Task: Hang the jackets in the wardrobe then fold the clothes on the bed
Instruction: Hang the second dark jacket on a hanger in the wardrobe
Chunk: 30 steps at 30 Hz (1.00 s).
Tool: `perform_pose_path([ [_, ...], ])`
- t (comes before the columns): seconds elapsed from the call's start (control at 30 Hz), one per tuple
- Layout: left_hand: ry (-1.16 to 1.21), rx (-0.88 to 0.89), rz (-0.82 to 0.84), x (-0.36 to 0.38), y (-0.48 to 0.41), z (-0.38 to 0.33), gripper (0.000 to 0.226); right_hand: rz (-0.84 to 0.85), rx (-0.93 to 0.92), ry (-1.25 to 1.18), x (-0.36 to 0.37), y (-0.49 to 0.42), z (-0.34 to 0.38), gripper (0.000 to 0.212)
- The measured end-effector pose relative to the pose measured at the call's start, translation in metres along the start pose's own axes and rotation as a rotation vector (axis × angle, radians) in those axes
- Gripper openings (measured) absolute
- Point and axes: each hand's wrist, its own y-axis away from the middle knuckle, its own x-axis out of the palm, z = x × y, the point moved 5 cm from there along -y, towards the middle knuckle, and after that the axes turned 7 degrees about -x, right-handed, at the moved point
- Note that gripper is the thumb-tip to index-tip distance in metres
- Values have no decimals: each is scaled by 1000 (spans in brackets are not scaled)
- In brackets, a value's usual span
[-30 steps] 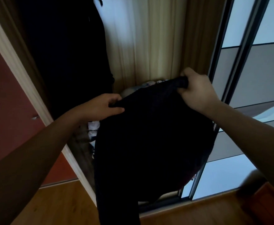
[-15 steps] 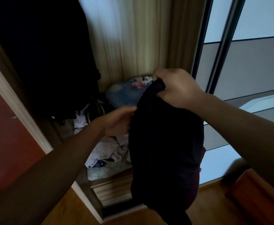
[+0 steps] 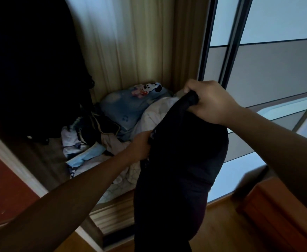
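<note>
Wooden floor [image 3: 225, 226]: in front of the wardrobe [image 3: 140, 42], nearest the viewer.
Brown wooden furniture [image 3: 276, 219]: on that floor, to the right of the wardrobe opening; only a corner shows.
Black garment [image 3: 176, 170]: held up in front of the wardrobe opening and hanging down past the wardrobe's base. It is too dark to tell what kind of garment it is.
Left hand [image 3: 140, 144]: fingers closed on the garment's left edge, low before the opening.
Right hand [image 3: 210, 102]: clenched round a bunched upper part of the garment, higher, at the right side of the opening.
Pile of clothes [image 3: 98, 148]: white, pale blue and dark pieces, loose on the wardrobe's bottom shelf.
Blue cushion [image 3: 125, 106]: cartoon mouse print, at the back of that shelf against the rear panel.
Dark hanging clothes [image 3: 31, 70]: filling the wardrobe's left side, above the pile.
Sliding door [image 3: 267, 73]: grey and pale panels in dark frames, on the wardrobe's right.
</note>
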Motion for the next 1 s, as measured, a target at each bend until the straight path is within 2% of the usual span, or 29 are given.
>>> perform_pose_path([
  [0.07,-8,75,-182,-19,-7,-6,23,74,8,0,5,10,-8,21],
  [0.13,-39,141,-293,-42,-4,-17,28,163,-16,25,16,22,-10,23],
  [0.2,-105,215,-365,-61,-2,-29,22,264,-30,56,31,33,-10,32],
  [0.27,-180,230,-390,-76,-3,-37,16,366,-30,107,49,43,-12,52],
  [0.37,-94,239,-466,-99,-2,-45,14,507,19,138,73,54,-17,100],
  [0.4,-72,245,-478,-106,2,-50,15,520,53,74,80,57,-17,107],
  [0.43,-61,254,-493,-113,5,-54,18,507,96,-53,86,58,-13,105],
  [0.53,-103,341,-564,-129,17,-71,32,332,246,-523,106,52,3,71],
  [0.57,-123,365,-584,-133,21,-76,29,292,296,-598,114,49,7,70],
  [0.63,-142,383,-604,-139,27,-81,17,271,348,-653,130,38,22,82],
  [0.7,-169,424,-629,-141,34,-86,15,216,403,-802,140,19,34,91],
  [0.77,-199,473,-640,-137,41,-92,14,126,431,-945,150,-5,39,91],
  [0.8,-206,496,-638,-134,44,-94,14,106,454,-959,155,-17,40,84],
  [0.9,-176,539,-639,-132,47,-91,15,77,461,-822,162,-35,38,39],
  [0.97,-75,506,-615,-140,45,-78,19,15,363,-647,157,-38,37,27],
  [1.0,-28,479,-594,-144,44,-71,25,-3,314,-560,153,-40,36,28],
])
